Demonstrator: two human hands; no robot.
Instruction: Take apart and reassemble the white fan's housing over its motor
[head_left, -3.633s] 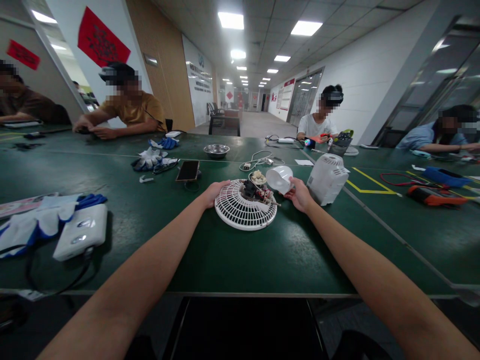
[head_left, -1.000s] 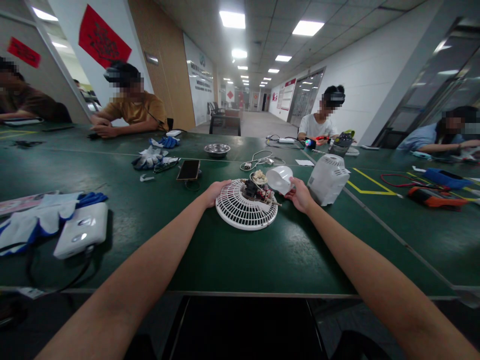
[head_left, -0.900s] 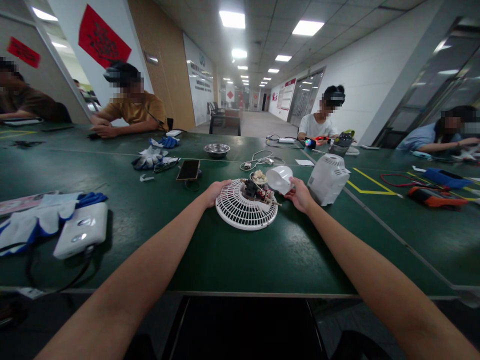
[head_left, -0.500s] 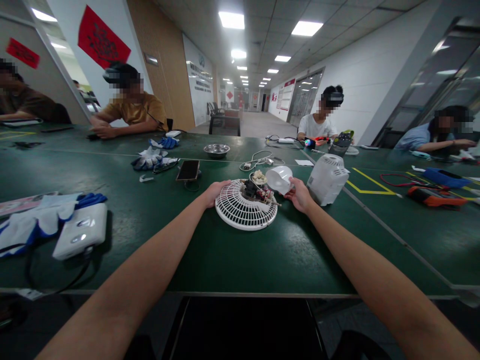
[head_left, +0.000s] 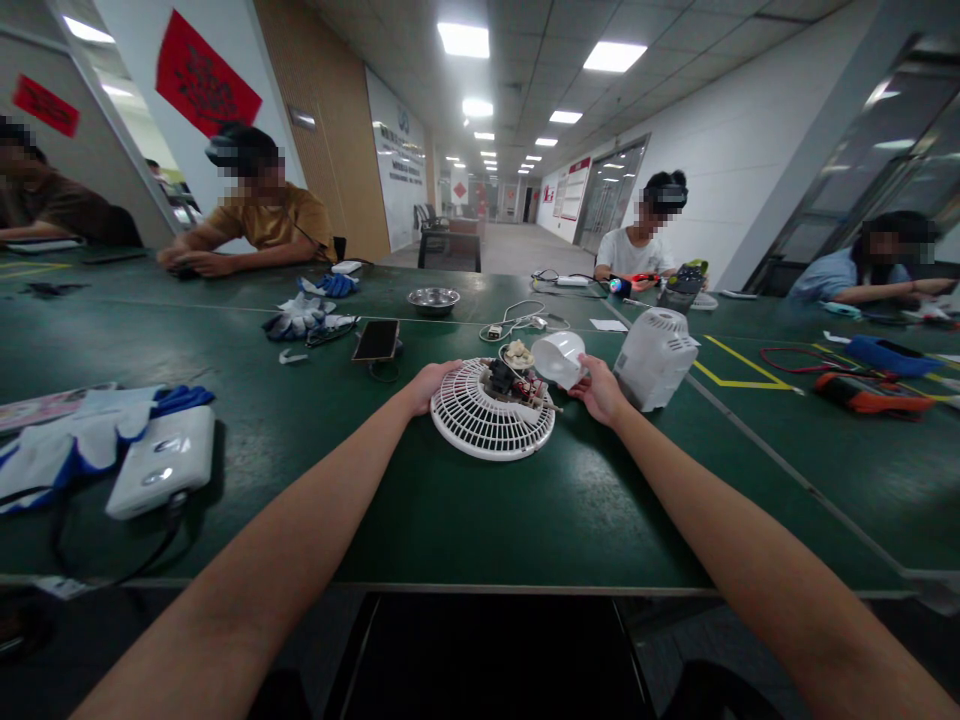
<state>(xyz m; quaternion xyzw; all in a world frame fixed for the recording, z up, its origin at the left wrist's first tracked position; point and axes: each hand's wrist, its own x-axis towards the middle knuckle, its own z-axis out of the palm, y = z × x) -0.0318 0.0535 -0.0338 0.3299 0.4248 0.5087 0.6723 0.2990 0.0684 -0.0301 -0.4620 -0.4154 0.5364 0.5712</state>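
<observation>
A round white fan grille [head_left: 491, 432] lies on the green table in front of me, with a dark motor and wires [head_left: 510, 378] on its upper part. My left hand [head_left: 433, 386] grips the grille's left rim. On the other side, my right hand [head_left: 598, 390] is closed on a white plastic cover [head_left: 559, 358], whose hollow side shows. The cover is held just right of the motor. Beside my right hand stands a white plastic housing [head_left: 655, 358] with slots in its top.
A phone [head_left: 377, 341], crumpled gloves [head_left: 300, 318] and a metal bowl [head_left: 433, 300] lie beyond my left hand. A white cable [head_left: 517, 320] is behind the motor. A white power bank [head_left: 163, 461] sits at left, an orange meter [head_left: 871, 394] at right. Several people sit around the table.
My hands, the grille and the cover have not visibly moved. Across the table at left, a person's hands have shifted slightly left.
</observation>
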